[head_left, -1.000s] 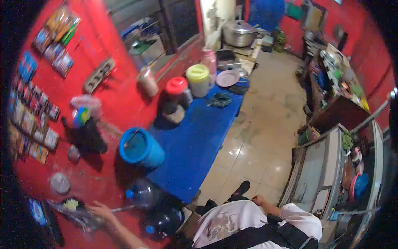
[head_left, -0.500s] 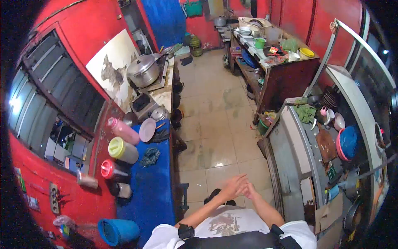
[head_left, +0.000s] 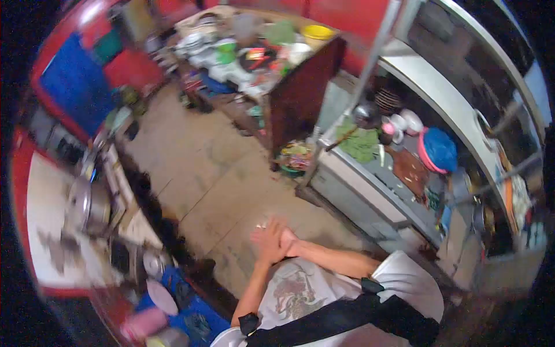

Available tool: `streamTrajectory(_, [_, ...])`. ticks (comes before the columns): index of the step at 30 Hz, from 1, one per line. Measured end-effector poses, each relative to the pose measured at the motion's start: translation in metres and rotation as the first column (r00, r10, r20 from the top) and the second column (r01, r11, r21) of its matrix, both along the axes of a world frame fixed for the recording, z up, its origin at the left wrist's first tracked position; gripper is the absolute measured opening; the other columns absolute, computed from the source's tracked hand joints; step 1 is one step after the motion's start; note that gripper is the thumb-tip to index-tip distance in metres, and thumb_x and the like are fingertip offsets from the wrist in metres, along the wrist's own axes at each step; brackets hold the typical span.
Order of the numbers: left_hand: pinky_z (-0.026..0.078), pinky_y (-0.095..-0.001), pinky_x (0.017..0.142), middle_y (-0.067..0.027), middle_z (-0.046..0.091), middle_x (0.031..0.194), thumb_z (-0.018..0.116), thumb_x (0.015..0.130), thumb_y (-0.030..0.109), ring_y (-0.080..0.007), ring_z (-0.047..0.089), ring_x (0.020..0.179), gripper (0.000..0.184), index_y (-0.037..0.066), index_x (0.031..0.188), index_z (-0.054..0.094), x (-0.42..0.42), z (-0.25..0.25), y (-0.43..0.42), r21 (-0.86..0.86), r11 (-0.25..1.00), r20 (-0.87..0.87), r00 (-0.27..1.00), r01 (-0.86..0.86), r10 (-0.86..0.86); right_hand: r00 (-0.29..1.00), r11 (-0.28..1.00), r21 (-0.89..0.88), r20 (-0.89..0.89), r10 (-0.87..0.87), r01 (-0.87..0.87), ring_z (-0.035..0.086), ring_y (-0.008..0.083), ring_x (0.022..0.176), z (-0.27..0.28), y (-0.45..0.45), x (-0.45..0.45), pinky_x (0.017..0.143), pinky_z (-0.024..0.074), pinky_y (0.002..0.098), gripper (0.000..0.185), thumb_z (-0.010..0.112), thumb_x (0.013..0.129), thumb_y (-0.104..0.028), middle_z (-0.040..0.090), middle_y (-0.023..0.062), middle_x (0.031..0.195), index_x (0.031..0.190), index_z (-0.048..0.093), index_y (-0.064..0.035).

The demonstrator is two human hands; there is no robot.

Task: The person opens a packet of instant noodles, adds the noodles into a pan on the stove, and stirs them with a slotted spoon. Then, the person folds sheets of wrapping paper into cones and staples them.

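Note:
In front of my shirt, over the tiled floor, my left hand (head_left: 269, 245) lies across my right hand (head_left: 291, 240), palm against palm. Both are blurred. The left fingers look stretched out, and what shows of the right fingers also looks straight, though partly covered. No object is visible in either hand. Nearest on the right is the glass-fronted metal counter (head_left: 370, 194), carrying green leaves (head_left: 359, 143), a brown board (head_left: 409, 172) and a pink basin with a blue bag (head_left: 439, 151).
A wooden table (head_left: 303, 95) full of dishes stands ahead, with a basket of scraps (head_left: 296, 157) by its foot. Along the left are a large pot (head_left: 88, 205), a blue-covered table (head_left: 199, 321) and a pink jug (head_left: 143, 324). Floor tiles (head_left: 202, 168) run between.
My view has swung to the right, so the left-hand table slides toward the lower left edge and the counter comes closer to centre. My hands stay together, the left now more across the right.

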State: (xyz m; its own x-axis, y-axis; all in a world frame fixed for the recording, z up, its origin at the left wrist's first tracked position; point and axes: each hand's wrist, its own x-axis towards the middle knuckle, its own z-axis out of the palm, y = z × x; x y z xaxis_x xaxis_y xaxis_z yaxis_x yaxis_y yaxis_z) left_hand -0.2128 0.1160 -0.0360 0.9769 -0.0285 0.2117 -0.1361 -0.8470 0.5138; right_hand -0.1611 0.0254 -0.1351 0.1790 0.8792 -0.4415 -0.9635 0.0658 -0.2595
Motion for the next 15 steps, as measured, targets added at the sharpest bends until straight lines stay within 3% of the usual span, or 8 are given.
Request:
streamTrajectory(1, [0.017, -0.0522, 0.102, -0.0197, 0.039, 0.13, 0.05, 0.08, 0.039, -0.0351, 0.033, 0.123, 0.055, 0.005, 0.123, 0.046, 0.023, -0.001, 0.014, -0.011, 0.997, -0.016, 0.997, 0.072, -0.073, 0.999, 0.999, -0.005, 0.006, -0.054, 0.054, 0.045, 0.0207, 0.111, 0.003, 0.004, 0.019, 0.095, 0.0362, 0.0381, 0.045, 0.043, 0.089, -0.034, 0.047, 0.0083, 0.123, 0.124, 0.042, -0.0063])
streamTrajectory(3, [0.021, -0.0487, 0.102, -0.02, 0.044, 0.125, 0.052, 0.08, 0.039, -0.0355, 0.035, 0.121, 0.058, 0.006, 0.126, 0.042, 0.068, -0.022, 0.045, -0.16, 0.987, -0.085, 0.996, -0.009, -0.005, 0.988, 0.988, 0.002, 0.031, -0.154, 0.154, 0.043, 0.0205, 0.115, 0.012, 0.008, 0.053, 0.096, 0.035, 0.0379, 0.046, 0.043, 0.089, -0.035, 0.045, 0.0082, 0.126, 0.125, 0.04, -0.0064])
streamTrajectory(5, [0.024, -0.0465, 0.101, -0.0207, 0.046, 0.123, 0.05, 0.082, 0.036, -0.0342, 0.038, 0.12, 0.054, 0.003, 0.125, 0.043, 0.109, -0.092, 0.082, -0.26, 0.965, -0.211, 0.973, 0.032, -0.089, 0.955, 0.96, -0.001, 0.104, -0.277, 0.279, 0.041, 0.0203, 0.118, 0.036, -0.003, 0.085, 0.097, 0.0339, 0.0377, 0.048, 0.043, 0.089, -0.036, 0.043, 0.0082, 0.128, 0.127, 0.039, -0.0065])
streamTrajectory(6, [0.028, -0.0443, 0.1, -0.0213, 0.047, 0.122, 0.048, 0.084, 0.033, -0.0329, 0.041, 0.118, 0.051, 0.001, 0.124, 0.043, 0.126, -0.129, 0.099, -0.351, 0.937, -0.314, 0.943, -0.005, -0.112, 0.901, 0.923, -0.022, 0.227, -0.369, 0.384, 0.048, 0.0213, 0.111, 0.061, -0.013, 0.094, 0.093, 0.0383, 0.0372, 0.046, 0.043, 0.089, -0.039, 0.052, 0.0103, 0.118, 0.119, 0.046, -0.0048])
streamTrajectory(7, [0.032, -0.042, 0.097, -0.0224, 0.049, 0.118, 0.047, 0.085, 0.031, -0.033, 0.045, 0.114, 0.049, 0.0, 0.123, 0.043, 0.137, -0.152, 0.121, -0.343, 0.939, -0.431, 0.887, 0.006, -0.163, 0.883, 0.904, -0.026, 0.228, -0.409, 0.426, 0.048, 0.0213, 0.111, 0.059, -0.021, 0.109, 0.093, 0.0383, 0.0372, 0.046, 0.043, 0.089, -0.039, 0.052, 0.0103, 0.118, 0.119, 0.046, -0.0048])
streamTrajectory(9, [0.04, -0.0385, 0.09, -0.024, 0.053, 0.112, 0.047, 0.086, 0.028, -0.0333, 0.052, 0.104, 0.046, -0.003, 0.12, 0.045, 0.139, -0.201, 0.16, -0.264, 0.964, -0.587, 0.786, 0.038, -0.192, 0.808, 0.79, -0.237, 0.35, -0.474, 0.566, 0.055, 0.0219, 0.098, 0.044, -0.041, 0.131, 0.086, 0.0431, 0.0357, 0.041, 0.044, 0.089, -0.042, 0.058, 0.0096, 0.101, 0.105, 0.053, -0.0045])
streamTrajectory(10, [0.043, -0.0374, 0.087, -0.0246, 0.055, 0.108, 0.047, 0.086, 0.027, -0.0336, 0.055, 0.099, 0.044, -0.004, 0.117, 0.047, 0.132, -0.218, 0.176, -0.183, 0.981, -0.633, 0.756, 0.064, -0.167, 0.772, 0.743, -0.226, 0.292, -0.565, 0.63, 0.058, 0.0207, 0.088, 0.027, -0.052, 0.142, 0.08, 0.046, 0.0331, 0.035, 0.047, 0.088, -0.04, 0.058, 0.0066, 0.091, 0.093, 0.053, -0.0058])
streamTrajectory(15, [0.044, -0.037, 0.084, -0.0227, 0.057, 0.103, 0.047, 0.086, 0.028, -0.0334, 0.056, 0.095, 0.042, -0.003, 0.114, 0.049, 0.103, -0.254, 0.243, -0.055, 0.995, -0.818, 0.568, 0.081, -0.091, 0.585, 0.494, -0.314, 0.469, -0.661, 0.811, 0.058, 0.0171, 0.08, 0.022, -0.074, 0.196, 0.069, 0.0494, 0.0285, 0.024, 0.056, 0.085, -0.03, 0.057, 0.0056, 0.089, 0.092, 0.053, -0.0061])
